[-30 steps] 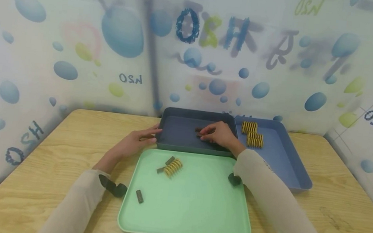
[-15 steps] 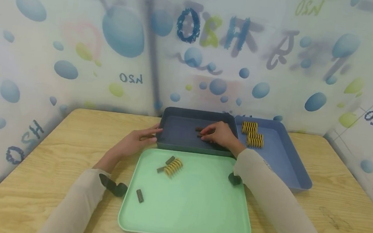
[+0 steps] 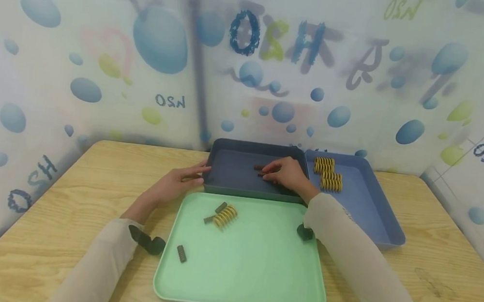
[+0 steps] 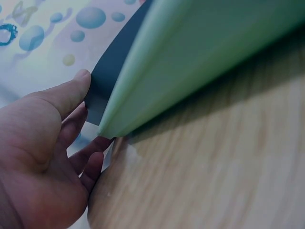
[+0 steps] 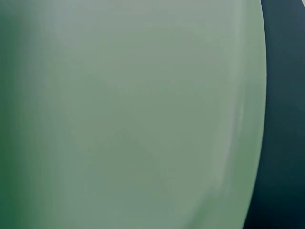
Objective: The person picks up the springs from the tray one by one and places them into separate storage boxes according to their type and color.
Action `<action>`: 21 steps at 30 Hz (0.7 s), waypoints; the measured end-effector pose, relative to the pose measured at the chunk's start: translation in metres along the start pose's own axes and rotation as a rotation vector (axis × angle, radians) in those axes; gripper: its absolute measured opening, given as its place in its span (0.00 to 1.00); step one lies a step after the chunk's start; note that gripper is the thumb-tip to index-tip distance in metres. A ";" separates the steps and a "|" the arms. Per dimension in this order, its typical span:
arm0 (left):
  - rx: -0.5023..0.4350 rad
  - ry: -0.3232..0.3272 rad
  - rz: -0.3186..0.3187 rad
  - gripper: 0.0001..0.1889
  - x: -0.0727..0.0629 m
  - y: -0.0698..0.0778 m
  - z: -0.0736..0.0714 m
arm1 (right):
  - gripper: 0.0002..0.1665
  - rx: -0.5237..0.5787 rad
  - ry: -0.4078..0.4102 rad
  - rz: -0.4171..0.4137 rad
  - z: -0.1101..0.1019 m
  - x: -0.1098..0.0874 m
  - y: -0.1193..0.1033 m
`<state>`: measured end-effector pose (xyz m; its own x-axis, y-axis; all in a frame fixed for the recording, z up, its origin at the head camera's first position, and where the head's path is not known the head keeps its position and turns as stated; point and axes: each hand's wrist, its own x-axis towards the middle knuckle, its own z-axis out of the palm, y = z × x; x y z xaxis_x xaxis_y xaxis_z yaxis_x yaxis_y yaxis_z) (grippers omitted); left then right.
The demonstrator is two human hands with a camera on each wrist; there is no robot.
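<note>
In the dark tray (image 3: 229,169), the right hand's grip (image 3: 285,173) pinched a brown spring (image 3: 260,174), probably because it was so small. The left hand's grip (image 3: 173,183) touched the tray's side loosely, maybe to stop it sliding.

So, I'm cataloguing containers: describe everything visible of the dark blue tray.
The dark blue tray is rectangular, with low walls and rounded corners, seemingly plastic. It lies flat behind the green tray, left of the lighter blue tray. The left grip touches its left wall; inside, the right grip pinches a dark coil spring.
</note>
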<state>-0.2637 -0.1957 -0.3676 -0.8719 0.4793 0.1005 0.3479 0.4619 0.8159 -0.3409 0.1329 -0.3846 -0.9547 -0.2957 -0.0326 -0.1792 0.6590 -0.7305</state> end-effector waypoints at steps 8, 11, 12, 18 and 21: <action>0.003 0.007 0.006 0.23 -0.001 -0.002 0.000 | 0.10 0.001 0.018 -0.020 -0.001 0.000 -0.002; 0.002 0.007 0.005 0.23 -0.001 -0.002 0.000 | 0.10 -0.003 0.020 -0.027 -0.003 0.000 -0.004; -0.001 0.006 0.004 0.23 -0.001 -0.002 0.000 | 0.11 -0.001 0.019 -0.028 -0.003 -0.001 -0.005; -0.013 0.001 0.007 0.23 -0.001 -0.001 0.000 | 0.12 0.021 0.018 -0.048 -0.008 -0.006 -0.011; -0.018 0.003 0.009 0.23 -0.001 -0.001 0.000 | 0.13 0.027 0.009 -0.058 -0.009 -0.008 -0.014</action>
<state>-0.2634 -0.1966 -0.3684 -0.8698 0.4810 0.1098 0.3495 0.4436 0.8253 -0.3327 0.1322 -0.3685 -0.9451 -0.3265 0.0158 -0.2275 0.6224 -0.7489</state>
